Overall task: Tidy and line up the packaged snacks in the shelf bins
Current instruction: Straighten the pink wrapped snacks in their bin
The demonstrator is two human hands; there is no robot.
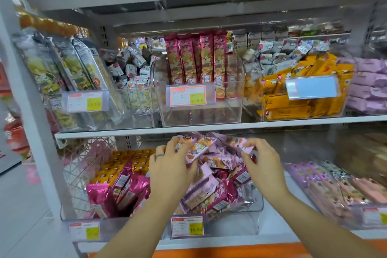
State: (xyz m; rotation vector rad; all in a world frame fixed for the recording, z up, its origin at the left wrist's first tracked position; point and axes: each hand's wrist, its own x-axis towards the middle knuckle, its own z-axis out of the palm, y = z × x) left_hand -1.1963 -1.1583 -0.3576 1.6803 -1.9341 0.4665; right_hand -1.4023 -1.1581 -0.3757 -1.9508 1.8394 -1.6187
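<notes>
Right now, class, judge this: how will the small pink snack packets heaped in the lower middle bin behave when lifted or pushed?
Probably light: the left hand holds a couple of pink packets at once. Likely slippery, given the glossy film. Loosely heaped, they would probably slide rather than stay lined up.

lower bin price tag (187, 227) reads 15.80, upper left tag (84, 101) 15.80

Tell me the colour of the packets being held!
Pale pink packets with cartoon pictures, clearest in the head view.
</notes>
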